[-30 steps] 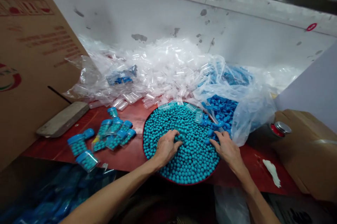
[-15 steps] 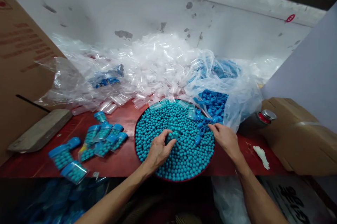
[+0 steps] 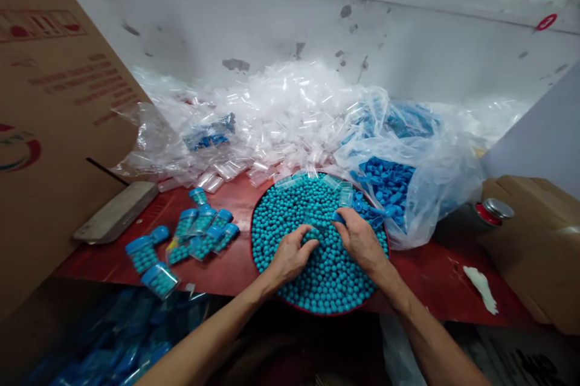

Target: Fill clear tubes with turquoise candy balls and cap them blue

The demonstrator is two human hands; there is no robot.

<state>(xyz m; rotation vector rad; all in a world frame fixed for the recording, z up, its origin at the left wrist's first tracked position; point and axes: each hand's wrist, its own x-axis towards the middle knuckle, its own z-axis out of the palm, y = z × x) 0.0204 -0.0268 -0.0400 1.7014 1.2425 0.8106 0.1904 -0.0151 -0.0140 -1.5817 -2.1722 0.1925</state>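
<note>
A round red tub (image 3: 252, 235) full of turquoise beads (image 3: 335, 286) sits in front of me. Over the beads, my left hand (image 3: 287, 256) is closed around a small clear container (image 3: 314, 231) with beads in it; the fingers hide part of it. My right hand (image 3: 361, 244) pinches a blue cap (image 3: 338, 217) just right of that container, the two still apart. Loose blue caps (image 3: 362, 203) and an empty clear container (image 3: 346, 193) rest on the beads at the tub's back right.
Filled, blue-capped containers (image 3: 206, 229) lie left of the tub. Behind are a heap of clear containers (image 3: 290, 126) and a plastic bag (image 3: 421, 193) of blue caps. Cardboard boxes (image 3: 58, 132) flank the red table (image 3: 226, 274); a flask (image 3: 496, 211) stands right.
My right hand has moved left from the loose caps toward my left hand, with a blue cap now in its fingers. The view has shifted left.
</note>
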